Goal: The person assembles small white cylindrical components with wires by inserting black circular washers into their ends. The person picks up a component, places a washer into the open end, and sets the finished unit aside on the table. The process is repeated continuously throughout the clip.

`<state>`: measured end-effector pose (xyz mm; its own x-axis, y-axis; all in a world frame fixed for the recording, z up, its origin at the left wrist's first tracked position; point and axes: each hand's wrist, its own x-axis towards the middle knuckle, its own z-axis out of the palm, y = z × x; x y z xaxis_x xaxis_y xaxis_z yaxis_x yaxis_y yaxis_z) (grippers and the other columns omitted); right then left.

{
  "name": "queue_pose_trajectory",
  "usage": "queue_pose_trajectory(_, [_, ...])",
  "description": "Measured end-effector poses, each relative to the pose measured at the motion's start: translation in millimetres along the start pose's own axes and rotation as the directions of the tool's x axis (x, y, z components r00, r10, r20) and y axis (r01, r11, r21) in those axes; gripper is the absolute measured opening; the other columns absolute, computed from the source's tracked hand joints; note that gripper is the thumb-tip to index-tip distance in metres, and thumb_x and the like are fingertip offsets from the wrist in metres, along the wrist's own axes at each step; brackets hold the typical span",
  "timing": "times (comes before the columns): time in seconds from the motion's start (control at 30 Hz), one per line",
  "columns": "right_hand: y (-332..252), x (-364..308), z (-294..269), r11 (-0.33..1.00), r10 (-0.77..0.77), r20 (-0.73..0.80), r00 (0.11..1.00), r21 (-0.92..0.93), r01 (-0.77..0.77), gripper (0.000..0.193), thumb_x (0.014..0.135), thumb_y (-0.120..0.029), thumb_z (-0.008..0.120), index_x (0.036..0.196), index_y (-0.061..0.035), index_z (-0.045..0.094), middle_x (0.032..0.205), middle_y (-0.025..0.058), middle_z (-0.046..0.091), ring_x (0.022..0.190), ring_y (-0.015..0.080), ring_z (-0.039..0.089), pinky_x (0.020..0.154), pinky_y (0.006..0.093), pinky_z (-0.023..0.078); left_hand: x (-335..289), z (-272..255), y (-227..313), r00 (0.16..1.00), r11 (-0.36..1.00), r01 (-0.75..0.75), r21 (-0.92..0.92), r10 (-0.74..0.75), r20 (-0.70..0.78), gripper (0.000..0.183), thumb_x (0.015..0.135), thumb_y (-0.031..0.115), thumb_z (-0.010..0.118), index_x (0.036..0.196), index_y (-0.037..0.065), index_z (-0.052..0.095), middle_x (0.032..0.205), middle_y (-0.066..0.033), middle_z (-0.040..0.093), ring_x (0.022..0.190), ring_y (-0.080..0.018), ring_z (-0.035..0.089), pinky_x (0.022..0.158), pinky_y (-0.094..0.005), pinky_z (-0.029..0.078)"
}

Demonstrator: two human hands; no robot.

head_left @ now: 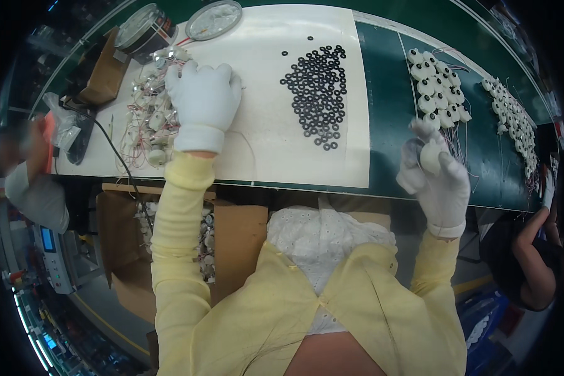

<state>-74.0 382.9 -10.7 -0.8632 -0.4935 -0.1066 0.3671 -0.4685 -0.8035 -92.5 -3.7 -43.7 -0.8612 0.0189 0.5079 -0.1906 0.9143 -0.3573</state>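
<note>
1. Risked snagging thin wires: left hand [203, 100] lay flat, fingers spread, on the tangled pile of wired parts [149, 119] at 10 o'clock on the table [263, 150].
2. Might drop the part: right hand [435, 178], fingers clenched around one round white part [430, 156] at 3 o'clock.
3. Looked small, pale, smooth, thin wires trailing.

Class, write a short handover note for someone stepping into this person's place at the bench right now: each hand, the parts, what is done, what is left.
Left hand: gloved, resting on the tangled pile of wired parts on the white mat.
Right hand: gloved, holding one white round part above the green belt.
Black rings: spread loose on the mat.
Done: white parts in a cluster on the belt.
Left: the tangled pile and the rings.
</note>
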Motion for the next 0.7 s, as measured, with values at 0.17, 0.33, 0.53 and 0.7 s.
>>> queue_pose_trajectory(0.17, [-20.7, 1.5, -5.9, 0.921, 0.16, 0.034, 0.987, -0.365, -0.137, 0.073, 0.094, -0.027, 0.076, 0.152, 0.0047, 0.044, 0.094, 0.0019, 0.056, 0.078, 0.0083, 0.049, 0.065, 0.0211, 0.04, -29.5, -43.4, 23.4, 0.994, 0.977, -0.053, -0.205, 0.032, -0.105, 0.024, 0.086, 0.028, 0.08, 0.109, 0.021, 0.078, 0.081, -0.0032, 0.07, 0.097, -0.0245, 0.067, 0.104, -0.0498, 0.043])
queue_pose_trajectory(0.33, [-17.4, 26.6, 14.8, 0.077, 0.039, -0.03, 0.999, -0.996, -0.033, 0.057, 0.095, -0.038, 0.079, 0.138, -0.0047, 0.062, 0.089, 0.0053, 0.062, 0.076, 0.0206, 0.065, 0.066, 0.0332, 0.052, -59.5, -71.9, 31.2, 0.997, 0.921, -0.068, -0.384, 0.054, -0.049, 0.029, 0.085, 0.027, 0.082, 0.111, 0.017, 0.077, 0.087, -0.0023, 0.069, 0.102, -0.0254, 0.066, 0.111, -0.0518, 0.04])
queue_pose_trajectory(0.53, [2.2, 39.7, 13.4, -0.479, -0.083, 0.393, 0.916, -0.822, 0.309, 0.048, 0.098, -0.036, 0.071, 0.138, -0.0102, 0.063, 0.089, 0.01, 0.06, 0.077, 0.0308, 0.063, 0.066, 0.045, 0.05, -87.3, -70.1, 40.9, 0.999, 0.829, 0.043, -0.558, -0.052, -0.001, 0.032, 0.083, 0.025, 0.084, 0.112, 0.015, 0.076, 0.096, -0.0072, 0.067, 0.1, -0.0283, 0.064, 0.107, -0.0497, 0.041])
queue_pose_trajectory(0.7, [-5.2, 39.5, 12.2, -0.26, 0.069, 0.365, 0.928, -0.892, 0.37, 0.045, 0.098, -0.021, 0.071, 0.14, -0.0077, 0.062, 0.094, 0.0113, 0.065, 0.079, 0.0275, 0.065, 0.071, 0.0384, 0.052, -90.9, -64.6, 40.6, 0.996, 0.749, 0.075, -0.658, -0.083, 0.019, 0.036, 0.081, 0.022, 0.085, 0.114, 0.011, 0.075, 0.098, -0.0094, 0.063, 0.095, -0.03, 0.061, 0.093, -0.0458, 0.045])
